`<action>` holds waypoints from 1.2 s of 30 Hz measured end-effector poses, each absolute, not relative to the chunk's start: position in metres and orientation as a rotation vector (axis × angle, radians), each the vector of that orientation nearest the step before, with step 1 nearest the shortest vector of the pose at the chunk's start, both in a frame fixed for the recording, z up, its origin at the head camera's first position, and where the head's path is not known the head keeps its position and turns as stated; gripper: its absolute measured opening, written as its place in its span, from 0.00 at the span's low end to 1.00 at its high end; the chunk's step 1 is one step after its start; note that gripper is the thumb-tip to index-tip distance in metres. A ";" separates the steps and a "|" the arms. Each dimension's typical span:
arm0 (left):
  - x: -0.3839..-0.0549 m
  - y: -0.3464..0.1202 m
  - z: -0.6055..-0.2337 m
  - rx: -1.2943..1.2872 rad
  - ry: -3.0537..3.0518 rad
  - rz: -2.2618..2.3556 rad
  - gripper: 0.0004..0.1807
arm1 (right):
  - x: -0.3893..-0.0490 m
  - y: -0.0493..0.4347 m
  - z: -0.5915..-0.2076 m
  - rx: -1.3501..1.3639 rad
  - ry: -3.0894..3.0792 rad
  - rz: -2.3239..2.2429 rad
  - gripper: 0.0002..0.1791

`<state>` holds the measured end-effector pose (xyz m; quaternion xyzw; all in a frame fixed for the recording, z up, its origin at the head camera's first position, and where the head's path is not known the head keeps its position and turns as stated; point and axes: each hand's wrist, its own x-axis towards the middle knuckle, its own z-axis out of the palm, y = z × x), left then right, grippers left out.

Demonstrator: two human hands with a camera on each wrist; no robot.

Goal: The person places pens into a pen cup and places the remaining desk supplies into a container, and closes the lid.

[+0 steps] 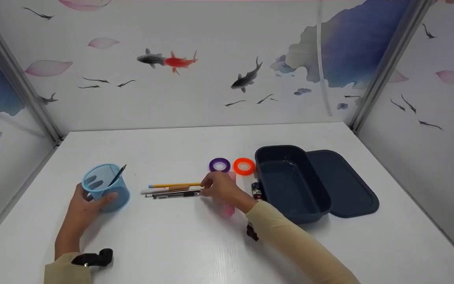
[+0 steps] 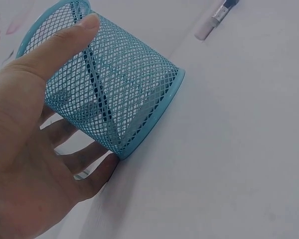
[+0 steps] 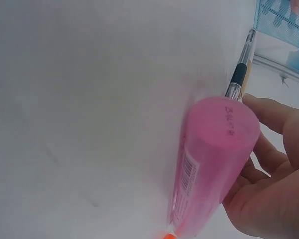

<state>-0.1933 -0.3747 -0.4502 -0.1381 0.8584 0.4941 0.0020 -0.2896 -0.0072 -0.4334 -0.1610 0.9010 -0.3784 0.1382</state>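
My left hand [image 1: 83, 211] grips a light-blue mesh pen cup [image 2: 124, 69], its thumb along the side and the other fingers around the far side. The cup is tilted, and a dark pencil [image 1: 117, 175] leans inside it. My right hand [image 1: 223, 189] has curled fingers at the right ends of a yellow pencil [image 1: 175, 185] and several pens lying side by side. Among these is a clear pen with a black grip [image 3: 239, 73]. Whether the fingertips pinch one is hidden. Under that hand lies a pink translucent cylinder [image 3: 214, 159] with a barcode label.
A purple ring [image 1: 212, 165] and an orange ring [image 1: 236, 167] lie behind the right hand. To its right stand a small dark bottle-like item [image 1: 256, 190] and a deep navy box [image 1: 290, 181]. The navy lid [image 1: 349, 189] lies beside the box. Printed panels enclose the white table.
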 end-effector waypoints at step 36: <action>-0.192 -0.374 -0.451 -0.438 2.700 1.561 0.66 | -0.287 -0.005 -0.431 -0.595 2.603 -0.831 0.07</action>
